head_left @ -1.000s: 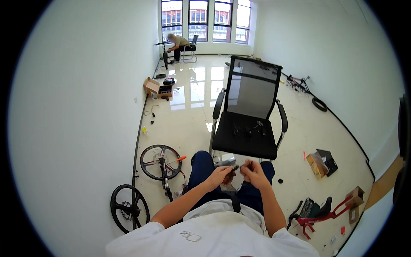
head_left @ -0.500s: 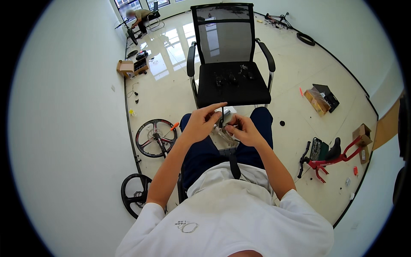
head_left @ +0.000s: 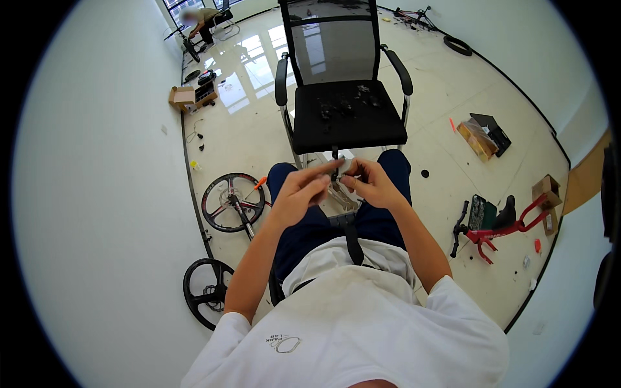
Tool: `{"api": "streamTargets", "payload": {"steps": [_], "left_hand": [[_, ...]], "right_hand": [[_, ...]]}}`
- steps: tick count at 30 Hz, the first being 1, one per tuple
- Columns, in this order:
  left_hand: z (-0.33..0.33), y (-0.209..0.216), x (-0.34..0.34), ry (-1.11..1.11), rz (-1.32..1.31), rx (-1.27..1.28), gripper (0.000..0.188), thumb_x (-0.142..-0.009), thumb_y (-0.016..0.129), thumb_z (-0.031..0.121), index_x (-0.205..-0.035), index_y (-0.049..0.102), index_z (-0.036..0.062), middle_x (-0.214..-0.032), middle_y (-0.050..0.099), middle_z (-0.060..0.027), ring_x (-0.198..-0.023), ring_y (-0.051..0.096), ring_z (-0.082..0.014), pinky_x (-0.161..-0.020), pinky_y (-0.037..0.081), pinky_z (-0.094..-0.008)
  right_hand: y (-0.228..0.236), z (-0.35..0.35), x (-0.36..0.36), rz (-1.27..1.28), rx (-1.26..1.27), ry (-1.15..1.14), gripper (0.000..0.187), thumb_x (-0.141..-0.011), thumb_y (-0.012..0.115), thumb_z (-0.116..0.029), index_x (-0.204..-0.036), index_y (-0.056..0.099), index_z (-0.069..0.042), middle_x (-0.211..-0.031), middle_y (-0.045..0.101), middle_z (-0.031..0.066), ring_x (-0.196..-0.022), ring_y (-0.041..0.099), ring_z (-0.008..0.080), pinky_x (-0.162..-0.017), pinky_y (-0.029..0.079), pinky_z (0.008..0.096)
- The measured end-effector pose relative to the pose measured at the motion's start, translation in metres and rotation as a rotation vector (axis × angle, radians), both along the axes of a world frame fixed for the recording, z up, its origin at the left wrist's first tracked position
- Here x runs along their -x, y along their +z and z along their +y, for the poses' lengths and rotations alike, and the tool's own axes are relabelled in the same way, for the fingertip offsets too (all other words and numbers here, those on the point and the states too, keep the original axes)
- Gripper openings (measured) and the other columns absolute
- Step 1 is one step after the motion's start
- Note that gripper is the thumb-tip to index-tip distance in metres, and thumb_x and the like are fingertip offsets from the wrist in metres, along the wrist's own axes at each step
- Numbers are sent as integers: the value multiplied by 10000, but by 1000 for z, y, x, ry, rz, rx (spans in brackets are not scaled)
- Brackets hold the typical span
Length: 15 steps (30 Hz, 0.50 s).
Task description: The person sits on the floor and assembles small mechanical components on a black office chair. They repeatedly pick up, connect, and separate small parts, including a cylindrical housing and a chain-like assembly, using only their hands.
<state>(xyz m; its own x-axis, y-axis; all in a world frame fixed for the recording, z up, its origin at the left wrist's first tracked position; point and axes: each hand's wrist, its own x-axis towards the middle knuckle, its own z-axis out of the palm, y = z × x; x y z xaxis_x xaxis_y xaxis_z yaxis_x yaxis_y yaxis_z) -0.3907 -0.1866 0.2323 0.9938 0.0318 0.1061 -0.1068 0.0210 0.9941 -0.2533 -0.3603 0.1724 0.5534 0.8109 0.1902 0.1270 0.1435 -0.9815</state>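
Both hands meet above my lap, in front of the black chair. My right hand is closed, thumb and fingers pinching a small dark part that is mostly hidden. My left hand stretches its index finger toward this part, its tip at or close to it. The left thumb stands apart from the part, and that hand is slightly blurred. Below the hands, a pale metallic piece shows between my knees; its kind is unclear. Several small black parts lie on the chair seat.
Left of me are a spoked wheel, an orange-handled tool and another black wheel. At right lie a red bike frame, a green case and an open toolbox. A person bends over a bike far left.
My left thumb has drawn back from the dark part, while the index finger still reaches toward it. My right hand keeps its pinch. The whole view has shifted slightly.
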Motion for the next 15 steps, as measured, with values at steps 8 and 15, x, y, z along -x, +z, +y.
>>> {"api": "streamTargets", "payload": {"steps": [8, 15], "left_hand": [[-5, -44, -1, -44, 111, -60, 307, -961, 527, 121, -1223, 620, -12, -714, 447, 43, -600, 392, -47, -533, 311, -205], [-13, -28, 13, -16, 164, 222, 418, -1017, 459, 278, -1186, 621, -68, -656, 455, 28, -560, 391, -53, -492, 293, -203]], "right_hand": [[16, 0, 5, 53, -39, 31, 184, -926, 677, -111, -847, 529, -35, -742, 612, 14, -665, 528, 43, -607, 427, 222], [-7, 2, 3, -8, -73, 10, 187, -917, 694, -127, -865, 534, -45, -747, 586, 0, -643, 507, 37, -574, 399, 212]]}}
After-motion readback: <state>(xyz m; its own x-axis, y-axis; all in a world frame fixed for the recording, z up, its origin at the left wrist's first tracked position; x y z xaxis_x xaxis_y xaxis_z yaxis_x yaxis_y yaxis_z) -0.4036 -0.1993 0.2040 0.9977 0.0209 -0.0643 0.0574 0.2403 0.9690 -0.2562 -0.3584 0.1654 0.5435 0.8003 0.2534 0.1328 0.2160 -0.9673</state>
